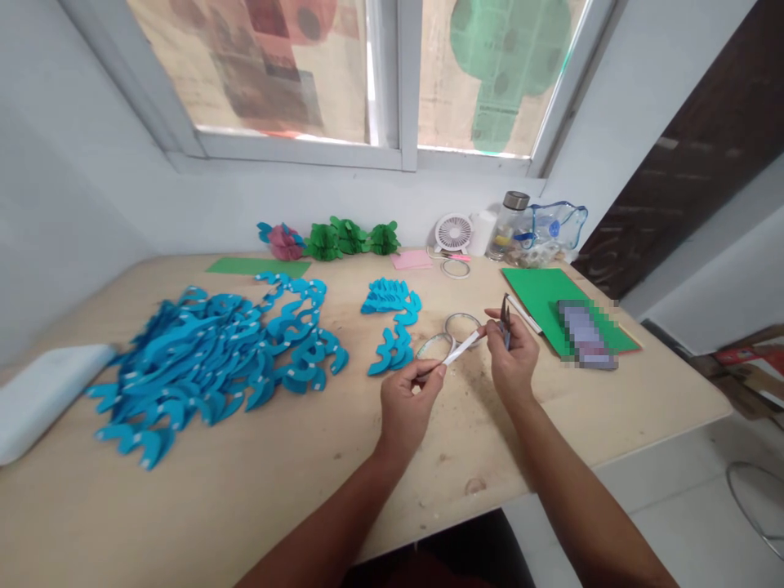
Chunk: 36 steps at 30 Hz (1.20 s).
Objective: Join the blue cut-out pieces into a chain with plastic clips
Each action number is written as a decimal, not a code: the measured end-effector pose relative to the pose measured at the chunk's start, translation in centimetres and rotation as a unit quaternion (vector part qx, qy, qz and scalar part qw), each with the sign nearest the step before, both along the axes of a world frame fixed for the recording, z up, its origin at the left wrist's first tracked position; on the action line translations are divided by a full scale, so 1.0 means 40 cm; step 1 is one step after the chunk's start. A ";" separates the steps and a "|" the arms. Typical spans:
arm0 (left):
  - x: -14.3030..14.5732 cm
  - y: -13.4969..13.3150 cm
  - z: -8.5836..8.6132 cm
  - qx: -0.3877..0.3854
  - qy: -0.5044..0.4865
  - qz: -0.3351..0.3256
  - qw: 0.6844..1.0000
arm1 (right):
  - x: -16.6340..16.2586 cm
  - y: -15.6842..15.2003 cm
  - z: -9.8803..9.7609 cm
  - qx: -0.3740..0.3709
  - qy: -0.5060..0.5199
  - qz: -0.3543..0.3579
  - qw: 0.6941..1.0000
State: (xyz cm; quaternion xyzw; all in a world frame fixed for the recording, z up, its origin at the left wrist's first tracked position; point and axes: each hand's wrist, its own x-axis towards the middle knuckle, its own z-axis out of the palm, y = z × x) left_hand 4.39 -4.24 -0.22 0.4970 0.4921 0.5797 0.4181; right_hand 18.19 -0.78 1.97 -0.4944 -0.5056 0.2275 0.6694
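Note:
My left hand (412,402) is closed, pinching a strip of white tape (462,348) between thumb and fingers. A thin tape roll (434,346) shows just behind it; whether the hand also grips that roll I cannot tell. My right hand (514,353) pinches the strip's other end, so the tape stretches taut between both hands. Small scissors (505,318) are tucked in the same hand, blades pointing up. Another tape roll (462,328) lies on the table behind the strip. To the left, a short run of blue curved paper pieces (395,327) is partly stacked.
A large heap of blue paper pieces with white patches (208,351) covers the table's left. Green sheets (545,302) and a blurred phone-like object (586,336) lie right. Behind stand green paper decorations (349,237), a small fan (454,233) and a bottle (510,224).

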 end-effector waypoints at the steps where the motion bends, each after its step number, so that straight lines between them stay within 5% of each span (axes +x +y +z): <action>1: 0.001 -0.002 0.000 0.008 0.009 0.004 1.000 | -0.002 0.001 -0.001 -0.002 0.001 0.000 1.000; 9: -0.014 0.003 -0.005 0.020 0.030 0.057 0.998 | 0.035 0.029 -0.017 -0.039 0.051 -0.025 0.998; 18: -0.029 0.010 -0.006 0.047 0.039 0.058 0.996 | 0.035 0.024 -0.018 -0.181 0.121 0.284 0.934; 36: -0.033 0.017 -0.011 0.054 0.026 0.054 0.997 | 0.029 0.014 -0.016 -0.223 0.094 0.367 0.898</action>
